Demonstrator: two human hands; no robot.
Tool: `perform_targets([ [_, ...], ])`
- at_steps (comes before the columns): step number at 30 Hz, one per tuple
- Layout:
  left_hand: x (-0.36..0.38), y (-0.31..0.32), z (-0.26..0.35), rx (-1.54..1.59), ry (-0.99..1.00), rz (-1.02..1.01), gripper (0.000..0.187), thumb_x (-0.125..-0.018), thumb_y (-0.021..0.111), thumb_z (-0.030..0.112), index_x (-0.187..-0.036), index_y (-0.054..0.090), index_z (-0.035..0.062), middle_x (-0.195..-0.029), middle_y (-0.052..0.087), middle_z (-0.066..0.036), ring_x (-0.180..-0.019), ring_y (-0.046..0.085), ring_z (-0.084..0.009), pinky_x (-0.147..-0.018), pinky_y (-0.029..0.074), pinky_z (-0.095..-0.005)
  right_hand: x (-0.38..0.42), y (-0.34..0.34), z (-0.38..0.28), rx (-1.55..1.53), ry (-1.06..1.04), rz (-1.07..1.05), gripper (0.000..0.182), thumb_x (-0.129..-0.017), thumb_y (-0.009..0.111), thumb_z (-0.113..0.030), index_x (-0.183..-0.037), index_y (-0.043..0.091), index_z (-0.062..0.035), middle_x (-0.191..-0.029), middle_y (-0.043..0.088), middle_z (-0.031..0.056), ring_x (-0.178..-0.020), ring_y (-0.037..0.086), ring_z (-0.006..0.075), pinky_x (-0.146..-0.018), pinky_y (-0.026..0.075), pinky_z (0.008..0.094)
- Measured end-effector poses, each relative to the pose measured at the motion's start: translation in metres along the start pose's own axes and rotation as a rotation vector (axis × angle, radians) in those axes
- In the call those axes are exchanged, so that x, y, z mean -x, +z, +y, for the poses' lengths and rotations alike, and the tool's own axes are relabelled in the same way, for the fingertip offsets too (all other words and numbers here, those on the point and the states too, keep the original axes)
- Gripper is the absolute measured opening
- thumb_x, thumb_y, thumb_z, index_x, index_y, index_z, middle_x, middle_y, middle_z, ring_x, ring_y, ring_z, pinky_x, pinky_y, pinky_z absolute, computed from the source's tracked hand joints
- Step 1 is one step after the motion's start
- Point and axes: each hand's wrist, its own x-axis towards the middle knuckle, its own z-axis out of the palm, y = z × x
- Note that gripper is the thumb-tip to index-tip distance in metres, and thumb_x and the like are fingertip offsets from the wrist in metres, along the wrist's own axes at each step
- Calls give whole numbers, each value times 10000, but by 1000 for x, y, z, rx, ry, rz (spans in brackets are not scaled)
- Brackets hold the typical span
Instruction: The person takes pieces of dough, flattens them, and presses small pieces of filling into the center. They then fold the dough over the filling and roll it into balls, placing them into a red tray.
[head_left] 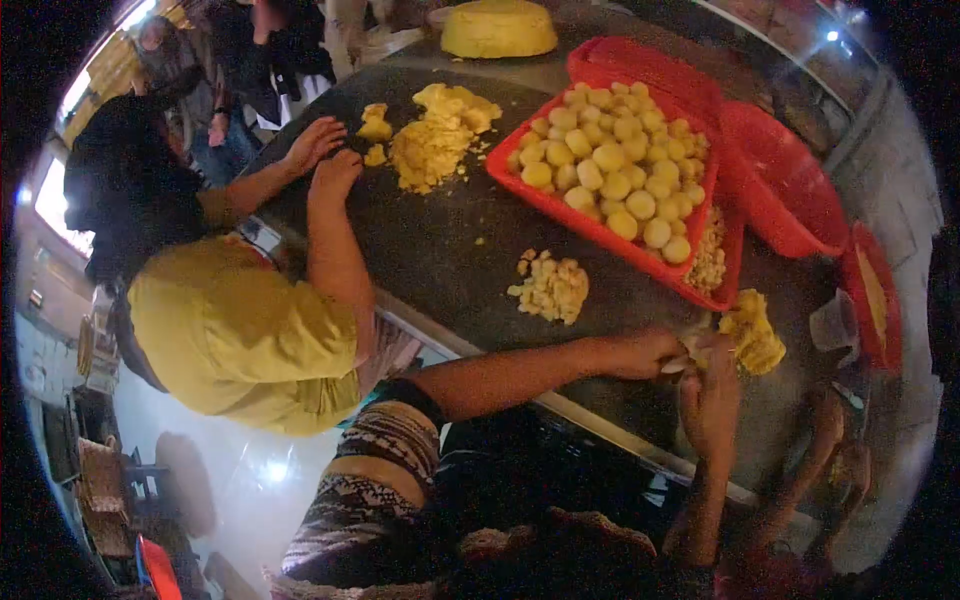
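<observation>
My left hand (648, 355) reaches in over the dark table with its fingers closed. Close beside it is my right hand (708, 395), fingers also bent inward. A small pale piece (677, 366) shows between the two hands; its kind is not clear. Just past my right hand lies a lump of yellow dough (757, 335). A heap of small pale chunks (550, 287) sits on the table to the left of my hands. Above them, a red tray (590, 232) holds many round yellow dough balls (615, 150).
A co-worker in a yellow shirt (240, 330) works at the left by crumbly dough (440, 140). Under the tray are more pale bits (710, 255). A red basin (785, 190), a clear cup (833, 325) and another person's arm (815, 440) are at right. A yellow block (498, 28) stands behind.
</observation>
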Motion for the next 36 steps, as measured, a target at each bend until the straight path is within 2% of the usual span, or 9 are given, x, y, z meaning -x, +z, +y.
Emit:
perform_targets([
  [3,-10,-2,-8,-33,-30,-3,170,-809,549,156,-897,614,27,-773,633,-173,-690,616,-295,-666,484,-410,-2,0,7,-114,216,-137,395,-761,590,-43,-1140,477,-30,-1074,528,222,-975,534,428,-808,460,455],
  [9,-14,1,-30,91,-226,-90,238,-851,500,173,-997,615,24,-826,651,-110,-724,582,-193,-674,479,-366,-21,-12,-5,2,146,59,406,-763,573,-29,-1159,485,-60,-1124,515,227,-998,524,430,-871,432,456],
  [11,-10,6,-39,305,-117,42,270,-905,472,250,-960,615,27,-774,633,-80,-695,560,-176,-635,471,-347,-27,-20,-3,-194,163,-21,322,-783,560,-65,-1103,532,-59,-1114,516,230,-1006,518,424,-887,418,459],
  [13,-12,-6,-21,301,-358,-23,353,-936,454,347,-917,609,31,-691,584,-42,-619,539,-146,-539,451,-311,-27,-16,10,-156,78,-18,243,-809,529,-99,-1041,568,-39,-1095,523,232,-984,526,406,-881,419,445],
  [16,-10,-9,-18,399,-377,-2,391,-935,469,352,-834,602,-1,-637,543,-23,-565,495,-115,-510,427,-296,-22,-14,19,-299,163,-59,219,-831,546,-159,-1003,587,-31,-1070,540,215,-940,543,378,-846,435,424],
  [18,-12,-13,-12,649,-489,80,432,-937,427,455,-834,603,74,-613,518,28,-466,419,-49,-386,317,-204,-22,-18,10,-285,252,-80,224,-837,561,-189,-995,592,-34,-1042,554,200,-917,552,365,-828,441,415],
  [29,-12,-18,-7,681,-419,114,406,-959,404,410,-854,583,61,-629,514,11,-461,417,-50,-424,348,-219,-12,12,30,-568,300,-42,143,-802,644,-159,-874,613,-40,-871,615,132,-844,590,285,-764,457,357],
  [35,-9,-2,-23,450,-374,46,254,-937,484,286,-910,591,58,-682,554,-9,-496,492,-91,-458,407,-243,-35,-7,3,-40,135,98,137,-758,644,-163,-872,601,-101,-948,592,116,-818,605,310,-668,497,407],
  [36,-9,3,-30,269,-122,137,232,-930,498,268,-909,594,58,-703,564,-13,-554,521,-103,-504,434,-261,-33,-8,-6,75,71,27,155,-751,644,-170,-888,599,-116,-976,582,113,-808,611,310,-641,505,411],
])
